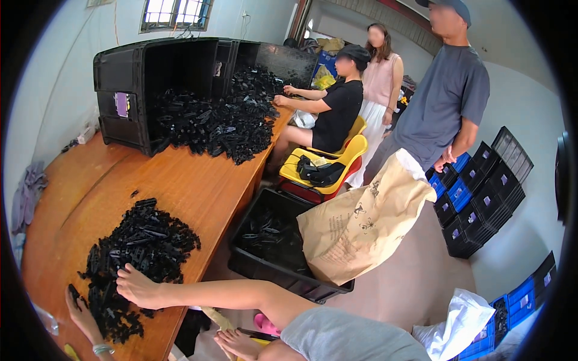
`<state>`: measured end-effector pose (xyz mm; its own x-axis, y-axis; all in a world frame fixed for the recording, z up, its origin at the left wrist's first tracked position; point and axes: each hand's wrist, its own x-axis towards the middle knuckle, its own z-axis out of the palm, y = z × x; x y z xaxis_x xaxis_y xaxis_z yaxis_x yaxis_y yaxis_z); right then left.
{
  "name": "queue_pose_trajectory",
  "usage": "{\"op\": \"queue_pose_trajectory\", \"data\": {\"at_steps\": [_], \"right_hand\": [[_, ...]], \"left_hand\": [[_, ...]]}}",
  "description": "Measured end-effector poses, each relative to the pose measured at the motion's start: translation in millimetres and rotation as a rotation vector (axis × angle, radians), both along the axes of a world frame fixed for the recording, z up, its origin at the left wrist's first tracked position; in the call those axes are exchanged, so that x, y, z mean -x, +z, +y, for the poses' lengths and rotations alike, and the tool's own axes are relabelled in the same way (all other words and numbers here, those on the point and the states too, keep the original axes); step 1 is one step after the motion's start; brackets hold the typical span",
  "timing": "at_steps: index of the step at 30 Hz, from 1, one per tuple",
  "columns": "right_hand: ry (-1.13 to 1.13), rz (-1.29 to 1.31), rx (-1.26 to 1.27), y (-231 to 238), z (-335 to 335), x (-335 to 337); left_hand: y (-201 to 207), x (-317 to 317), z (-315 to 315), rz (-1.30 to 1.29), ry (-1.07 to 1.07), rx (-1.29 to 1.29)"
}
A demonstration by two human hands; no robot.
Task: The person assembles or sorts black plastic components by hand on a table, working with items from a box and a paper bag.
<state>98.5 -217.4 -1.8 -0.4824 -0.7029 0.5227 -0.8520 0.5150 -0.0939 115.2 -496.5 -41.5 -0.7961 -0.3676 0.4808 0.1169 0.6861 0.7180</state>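
A heap of small black plastic pieces (144,234) lies on the near part of the wooden table, with loose bits spilling toward its near end. At the heap's near left edge, my left hand (83,316), with a bracelet at the wrist, is closed around a small dark piece (73,293). My right hand (137,287) reaches in from the right over the heap. Its fingers are bent and pressed together at the tips; whatever they hold is too small to make out.
A tipped black crate (123,105) spills a larger heap (211,123) across the far table (78,204). A black bin (271,274) and brown paper sack (367,222) stand right of it. One person (337,114) sits working; two others stand behind. Stacked crates (481,198) line the right wall.
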Motion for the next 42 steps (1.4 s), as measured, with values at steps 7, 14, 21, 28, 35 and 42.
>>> {"op": "queue_pose_trajectory", "data": {"at_steps": [7,14,21,28,35,42], "right_hand": [[0.034,-0.107,0.231,2,-4,-7],[0.06,-0.157,0.506,5,1,-11],[0.084,-0.443,0.837,21,-1,-28],[0.186,-0.528,0.903,25,3,-41],[0.294,-0.49,0.98,41,-1,-51],[0.212,-0.685,1.102,59,44,-55]], "left_hand": [[-7,-1,-25,0.164,0.065,-0.252],[50,-52,12,0.06,0.085,-0.572],[60,-113,46,0.245,0.069,0.314],[97,-127,94,0.105,-0.202,-0.783],[65,-136,58,0.075,-0.16,-0.919],[123,-137,159,-0.04,-0.193,-0.922]]}}
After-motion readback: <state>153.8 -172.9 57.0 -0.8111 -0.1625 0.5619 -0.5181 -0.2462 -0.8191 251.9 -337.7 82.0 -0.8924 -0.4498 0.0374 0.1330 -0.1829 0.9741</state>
